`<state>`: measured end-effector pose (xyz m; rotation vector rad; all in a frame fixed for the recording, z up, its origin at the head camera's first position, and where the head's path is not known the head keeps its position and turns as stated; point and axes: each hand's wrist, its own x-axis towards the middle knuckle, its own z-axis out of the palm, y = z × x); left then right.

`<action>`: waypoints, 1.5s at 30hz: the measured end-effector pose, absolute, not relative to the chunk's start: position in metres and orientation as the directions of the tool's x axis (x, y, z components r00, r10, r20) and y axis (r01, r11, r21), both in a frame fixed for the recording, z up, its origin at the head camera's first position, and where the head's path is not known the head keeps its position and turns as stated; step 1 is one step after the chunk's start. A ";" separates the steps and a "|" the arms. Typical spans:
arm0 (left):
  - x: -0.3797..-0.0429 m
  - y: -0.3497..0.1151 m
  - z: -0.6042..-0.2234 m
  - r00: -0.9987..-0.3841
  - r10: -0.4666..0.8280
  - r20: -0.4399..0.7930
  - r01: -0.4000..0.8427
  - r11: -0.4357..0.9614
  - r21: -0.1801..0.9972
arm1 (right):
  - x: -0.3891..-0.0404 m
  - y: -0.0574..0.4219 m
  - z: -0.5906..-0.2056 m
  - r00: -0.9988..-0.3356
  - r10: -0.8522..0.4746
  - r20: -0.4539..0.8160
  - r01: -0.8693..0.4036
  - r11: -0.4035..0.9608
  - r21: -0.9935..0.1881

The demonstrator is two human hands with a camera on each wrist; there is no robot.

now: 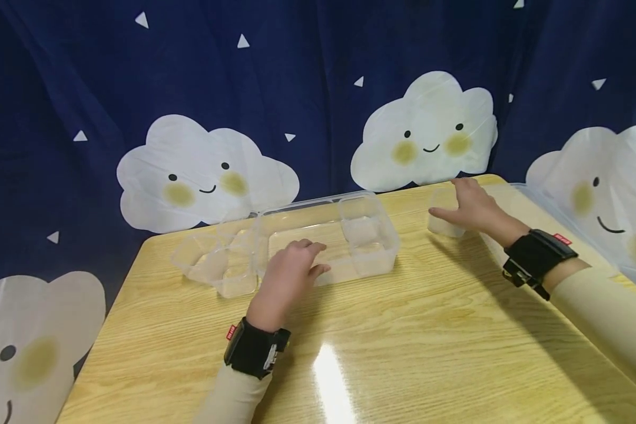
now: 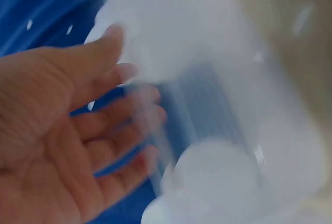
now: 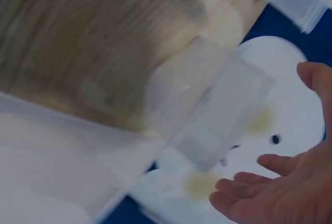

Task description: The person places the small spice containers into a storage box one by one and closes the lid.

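Note:
A large clear plastic box (image 1: 325, 271) stands toward the back of the table, with a smaller clear bin (image 1: 361, 232) inside its right end. My left hand (image 1: 294, 268) hovers at the box's front left part, fingers loosely bent and holding nothing; in the left wrist view the box (image 2: 207, 99) is blurred. Farther right, my right hand (image 1: 471, 206) reaches to a small clear container (image 1: 445, 227), thumb and fingers spread. The right wrist view shows that small container (image 3: 218, 110) in front of the fingers (image 3: 275, 164), with a gap between them.
Several small clear containers (image 1: 238, 280) stand against the left side of the large box. A wide translucent plastic piece (image 1: 535, 221) lies along the table's right edge. Behind the wooden table (image 1: 403, 347) hangs a dark blue curtain (image 1: 318, 70) with clouds.

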<state>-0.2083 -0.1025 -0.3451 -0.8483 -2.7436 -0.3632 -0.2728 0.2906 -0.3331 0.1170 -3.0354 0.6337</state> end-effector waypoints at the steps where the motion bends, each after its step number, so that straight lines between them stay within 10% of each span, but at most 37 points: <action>1: -0.210 -0.110 -0.341 -0.826 0.494 0.272 0.548 0.818 0.176 | -0.274 0.296 -0.335 -0.998 -0.052 0.021 -0.056 0.913 -0.404; 12: -0.225 -0.169 -0.323 -0.940 0.325 -0.102 0.267 0.888 0.375 | -0.280 0.317 -0.350 -0.998 -0.026 -0.048 -0.002 0.895 -0.446; 45: -0.220 -0.170 -0.320 -0.938 0.347 0.001 0.328 0.884 0.334 | -0.285 0.289 -0.344 -0.996 -0.092 0.003 -0.086 0.922 -0.378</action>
